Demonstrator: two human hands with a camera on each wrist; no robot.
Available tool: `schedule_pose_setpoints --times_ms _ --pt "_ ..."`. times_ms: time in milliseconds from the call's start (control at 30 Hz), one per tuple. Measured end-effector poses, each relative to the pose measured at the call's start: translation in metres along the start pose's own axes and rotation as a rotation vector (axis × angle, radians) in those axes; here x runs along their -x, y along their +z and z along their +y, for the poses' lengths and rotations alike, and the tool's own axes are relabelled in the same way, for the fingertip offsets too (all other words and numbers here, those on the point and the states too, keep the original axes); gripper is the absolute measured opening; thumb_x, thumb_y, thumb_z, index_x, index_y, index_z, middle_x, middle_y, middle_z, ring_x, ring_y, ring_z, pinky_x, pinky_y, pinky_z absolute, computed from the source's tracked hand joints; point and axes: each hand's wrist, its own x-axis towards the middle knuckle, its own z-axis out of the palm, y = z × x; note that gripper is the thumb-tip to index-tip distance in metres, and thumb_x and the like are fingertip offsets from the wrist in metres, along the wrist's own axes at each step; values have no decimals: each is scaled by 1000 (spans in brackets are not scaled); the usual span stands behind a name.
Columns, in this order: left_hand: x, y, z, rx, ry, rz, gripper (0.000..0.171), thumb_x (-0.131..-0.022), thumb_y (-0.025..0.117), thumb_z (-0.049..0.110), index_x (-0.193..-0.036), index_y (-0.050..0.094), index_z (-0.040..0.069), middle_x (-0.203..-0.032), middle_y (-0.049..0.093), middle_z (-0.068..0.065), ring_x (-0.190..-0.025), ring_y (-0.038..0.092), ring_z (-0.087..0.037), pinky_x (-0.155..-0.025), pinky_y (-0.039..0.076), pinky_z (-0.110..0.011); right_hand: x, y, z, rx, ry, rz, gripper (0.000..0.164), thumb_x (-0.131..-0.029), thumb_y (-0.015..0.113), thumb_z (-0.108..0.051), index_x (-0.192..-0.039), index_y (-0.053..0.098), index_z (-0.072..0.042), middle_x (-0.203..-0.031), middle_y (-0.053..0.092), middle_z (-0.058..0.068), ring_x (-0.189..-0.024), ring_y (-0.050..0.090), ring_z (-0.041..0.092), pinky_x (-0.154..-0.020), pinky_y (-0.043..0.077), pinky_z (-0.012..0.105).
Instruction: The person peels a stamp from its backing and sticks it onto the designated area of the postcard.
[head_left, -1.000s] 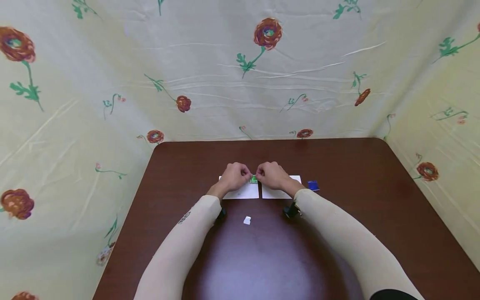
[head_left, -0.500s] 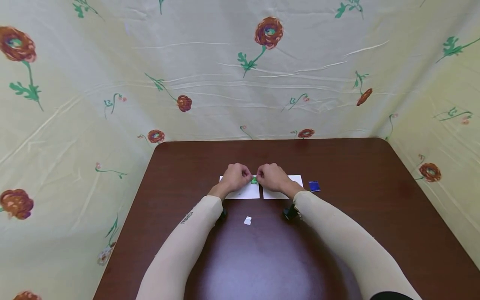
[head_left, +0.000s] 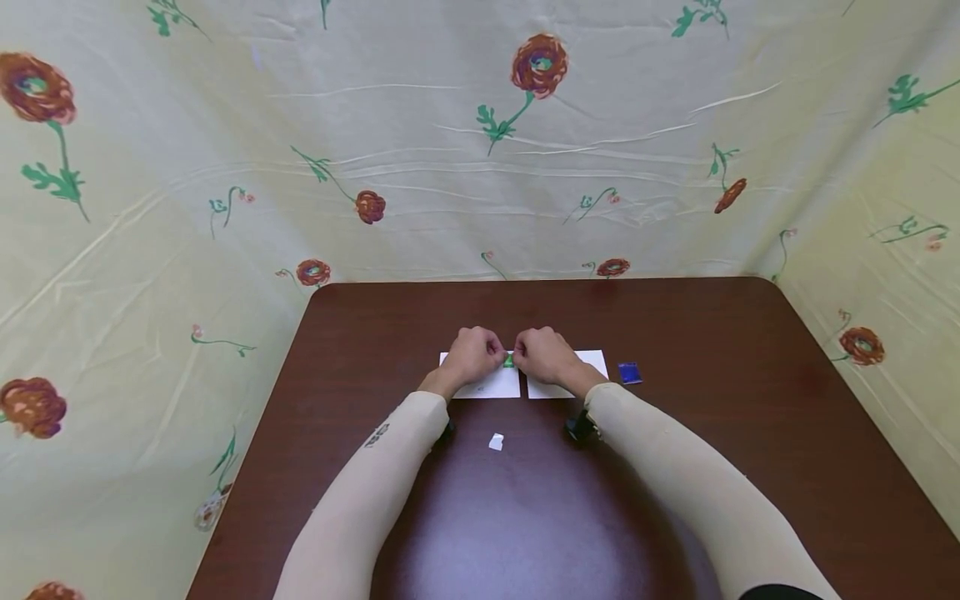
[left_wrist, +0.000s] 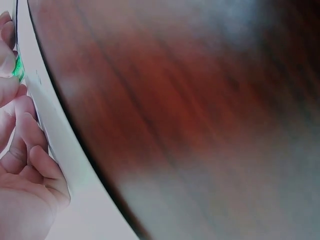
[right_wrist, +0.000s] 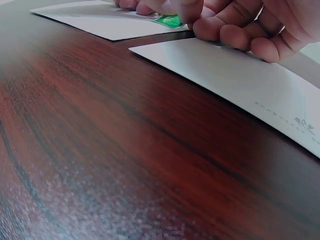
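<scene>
Two white envelopes lie side by side with a narrow gap: the left envelope [head_left: 491, 387] and the right envelope [head_left: 546, 390], which has faint print near its lower edge in the right wrist view. A small green stamp [right_wrist: 171, 20] sits at the upper right corner of the left envelope. My left hand [head_left: 472, 355] pinches at its left side, thumb and finger together. From the other side my right hand [head_left: 546, 353] pinches at its right edge, loose fingers resting over the right envelope. Fingers partly cover the stamp in every view.
A small blue square piece [head_left: 630, 372] lies right of the envelopes. Nearer the body, a white paper scrap [head_left: 496, 442] rests on the brown table [head_left: 675, 333]. A flowered cloth [head_left: 420, 108] hangs behind the table and along its sides.
Both hands stay at the stamp with only tiny shifts. Less of the green shows between the fingers than a second ago. The head view has drifted slightly.
</scene>
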Motion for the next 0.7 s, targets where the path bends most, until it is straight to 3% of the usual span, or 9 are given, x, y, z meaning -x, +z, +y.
schedule_pose_setpoints --times_ms 300,700 --pt "-1 2 1 -59 -1 2 11 -87 72 20 -77 71 17 -73 65 5 -72 61 -14 -67 48 -28 -1 2 -3 35 7 -12 9 -87 63 -20 -78 65 -17 -71 63 -4 -67 59 17 -65 50 34" --pt "-1 4 3 -110 -51 -18 15 -89 73 23 -83 63 15 -81 64 0 -76 61 -19 -69 49 -31 2 7 -5 49 -9 49 8 -85 64 -18 -77 63 -16 -67 61 -3 -64 59 18 -62 51 35"
